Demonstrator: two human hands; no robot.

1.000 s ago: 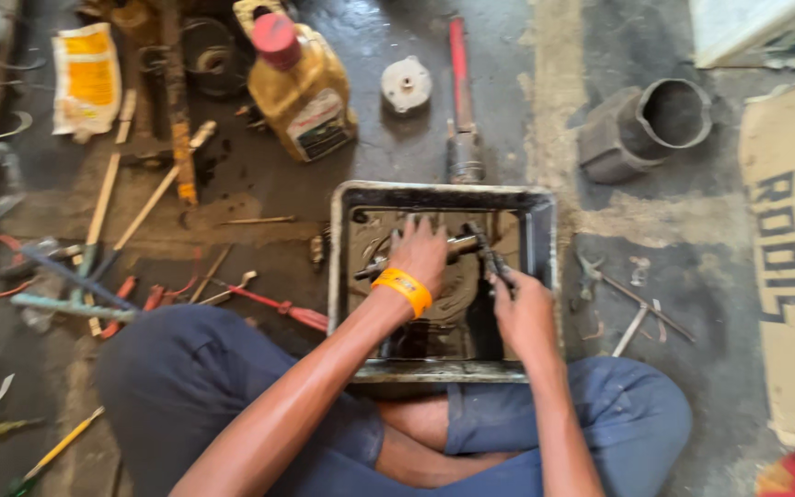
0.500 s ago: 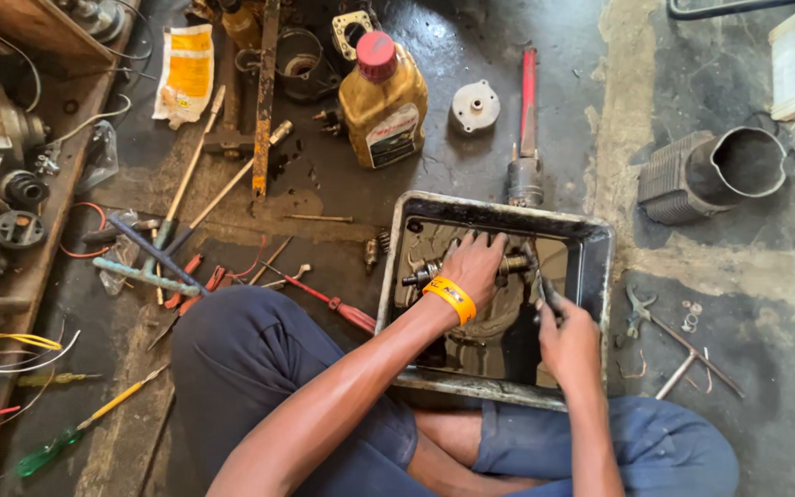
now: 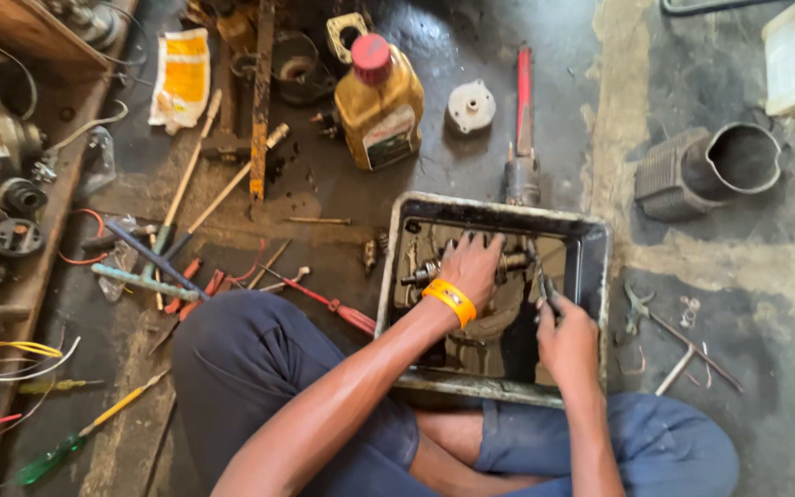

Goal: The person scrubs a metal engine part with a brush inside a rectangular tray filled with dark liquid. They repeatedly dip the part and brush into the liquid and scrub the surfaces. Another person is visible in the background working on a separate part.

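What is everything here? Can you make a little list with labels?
Place: oily workshop floor, person sitting cross-legged
Left hand: orange wristband, pressing down on a greasy metal part in the tray
Right hand: gripping a dark pliers-like tool
Tray: square metal, dirty
Behind tray: yellow oil bottle with red cap, red-handled tool
Right of tray: grey finned cylinder
Left: screwdrivers, wires

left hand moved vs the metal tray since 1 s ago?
No. The left hand stays pressed on the greasy shaft part near the metal tray's far wall; the camera has shifted, not the hand.
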